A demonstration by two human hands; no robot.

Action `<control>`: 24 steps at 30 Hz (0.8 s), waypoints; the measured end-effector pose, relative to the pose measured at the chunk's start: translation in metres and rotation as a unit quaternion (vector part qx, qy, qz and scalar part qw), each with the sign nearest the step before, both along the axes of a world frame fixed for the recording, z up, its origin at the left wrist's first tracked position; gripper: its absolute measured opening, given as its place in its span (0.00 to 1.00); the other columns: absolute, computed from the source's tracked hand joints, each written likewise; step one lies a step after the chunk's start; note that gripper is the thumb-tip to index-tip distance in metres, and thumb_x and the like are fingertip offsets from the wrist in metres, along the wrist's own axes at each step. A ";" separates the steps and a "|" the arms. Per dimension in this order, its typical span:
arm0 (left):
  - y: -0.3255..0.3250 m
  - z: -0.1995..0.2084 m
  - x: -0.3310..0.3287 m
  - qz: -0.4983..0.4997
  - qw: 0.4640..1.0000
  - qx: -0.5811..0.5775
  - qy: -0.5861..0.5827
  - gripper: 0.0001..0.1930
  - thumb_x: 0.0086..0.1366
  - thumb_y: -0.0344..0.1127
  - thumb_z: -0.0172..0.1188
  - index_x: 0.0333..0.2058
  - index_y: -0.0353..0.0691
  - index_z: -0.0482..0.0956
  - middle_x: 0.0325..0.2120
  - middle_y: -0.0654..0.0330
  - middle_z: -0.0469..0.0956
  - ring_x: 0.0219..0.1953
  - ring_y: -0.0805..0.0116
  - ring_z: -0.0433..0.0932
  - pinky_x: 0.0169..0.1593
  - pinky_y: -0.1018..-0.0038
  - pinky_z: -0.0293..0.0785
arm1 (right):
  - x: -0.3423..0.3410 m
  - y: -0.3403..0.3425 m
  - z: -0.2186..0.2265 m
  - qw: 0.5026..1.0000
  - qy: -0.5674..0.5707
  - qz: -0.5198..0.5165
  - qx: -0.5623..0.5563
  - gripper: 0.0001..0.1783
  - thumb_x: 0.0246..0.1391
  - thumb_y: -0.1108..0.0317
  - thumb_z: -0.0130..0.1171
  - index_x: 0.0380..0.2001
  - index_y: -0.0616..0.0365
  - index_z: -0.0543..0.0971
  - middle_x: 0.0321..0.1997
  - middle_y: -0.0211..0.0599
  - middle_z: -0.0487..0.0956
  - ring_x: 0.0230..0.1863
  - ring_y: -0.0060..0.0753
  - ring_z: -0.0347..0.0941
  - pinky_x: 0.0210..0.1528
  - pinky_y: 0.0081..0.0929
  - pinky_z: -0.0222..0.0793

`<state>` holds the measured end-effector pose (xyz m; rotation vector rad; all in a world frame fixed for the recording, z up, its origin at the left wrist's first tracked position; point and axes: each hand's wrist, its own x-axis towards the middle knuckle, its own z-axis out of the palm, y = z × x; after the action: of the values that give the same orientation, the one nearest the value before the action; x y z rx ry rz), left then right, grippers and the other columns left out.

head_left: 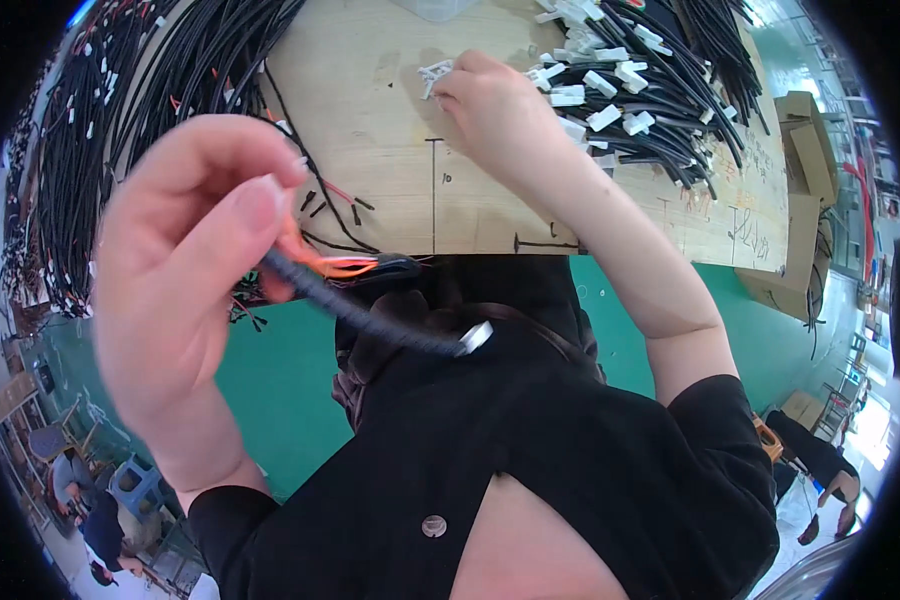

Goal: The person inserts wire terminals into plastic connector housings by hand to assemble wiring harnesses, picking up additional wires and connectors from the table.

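Raised close to the camera, my left hand (pixel 195 240) pinches a black sleeved cable (pixel 370 325) between thumb and fingers. Orange wires (pixel 335 265) fan out beside the cable below the fingers. A white connector (pixel 476 338) sits on its lower end, in front of my black shirt. My right hand (pixel 490 105) reaches over the wooden table, fingertips together at a small pile of white plastic pieces (pixel 434 74). Whether a piece is between those fingertips is hidden.
Black cables with white connectors (pixel 604 118) are heaped right of my right hand. More black cables (pixel 190 60) cover the table's left side. Several short loose wires (pixel 335 200) lie near the front edge of the wooden table (pixel 390 160). Cardboard boxes (pixel 798 230) stand at the right.
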<state>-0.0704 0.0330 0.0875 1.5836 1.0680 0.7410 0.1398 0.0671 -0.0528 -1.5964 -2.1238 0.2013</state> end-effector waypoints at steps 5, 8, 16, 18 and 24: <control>0.004 -0.049 -0.014 -0.022 0.911 -0.290 -0.293 0.07 0.57 0.30 0.50 0.33 0.33 0.70 0.26 0.60 0.72 0.28 0.74 0.74 0.29 0.81 0.73 | -0.003 -0.001 -0.004 0.999 0.000 0.032 0.037 0.04 0.43 0.72 0.51 0.24 0.62 0.72 0.29 0.42 0.69 0.31 0.45 0.68 0.35 0.34 0.65; -0.001 -0.053 -0.008 -0.006 0.898 -0.321 -0.302 0.09 0.59 0.31 0.46 0.35 0.32 0.65 0.25 0.57 0.69 0.28 0.70 0.72 0.30 0.80 0.72 | 0.004 0.001 -0.010 0.997 -0.029 0.039 0.066 0.05 0.44 0.72 0.51 0.26 0.61 0.70 0.29 0.41 0.68 0.31 0.45 0.68 0.34 0.34 0.65; -0.008 -0.067 -0.004 -0.017 0.856 -0.359 -0.372 0.10 0.60 0.32 0.46 0.37 0.32 0.65 0.30 0.54 0.71 0.28 0.68 0.73 0.31 0.75 0.73 | -0.007 -0.039 0.059 0.838 0.513 0.020 -0.185 0.10 0.48 0.77 0.49 0.36 0.65 0.73 0.24 0.32 0.74 0.25 0.15 0.68 0.26 0.13 0.63; -0.013 -0.070 0.003 -0.016 0.852 -0.357 -0.382 0.10 0.60 0.31 0.46 0.38 0.31 0.65 0.31 0.54 0.71 0.29 0.67 0.73 0.32 0.75 0.73 | -0.009 -0.055 0.074 0.817 0.537 0.037 -0.206 0.11 0.47 0.78 0.50 0.36 0.66 0.73 0.26 0.34 0.74 0.24 0.16 0.68 0.27 0.14 0.64; -0.033 -0.067 0.030 0.028 0.889 -0.284 -0.359 0.09 0.56 0.28 0.52 0.36 0.32 0.70 0.29 0.58 0.73 0.30 0.76 0.72 0.34 0.81 0.70 | -0.013 -0.079 0.082 0.714 0.649 0.039 -0.260 0.12 0.46 0.80 0.50 0.37 0.67 0.72 0.29 0.39 0.74 0.26 0.21 0.71 0.29 0.15 0.69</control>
<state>-0.0402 -0.0001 0.0205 0.6782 0.6765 0.8568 0.1272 -0.0116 0.0289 -0.9576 -0.9671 1.5380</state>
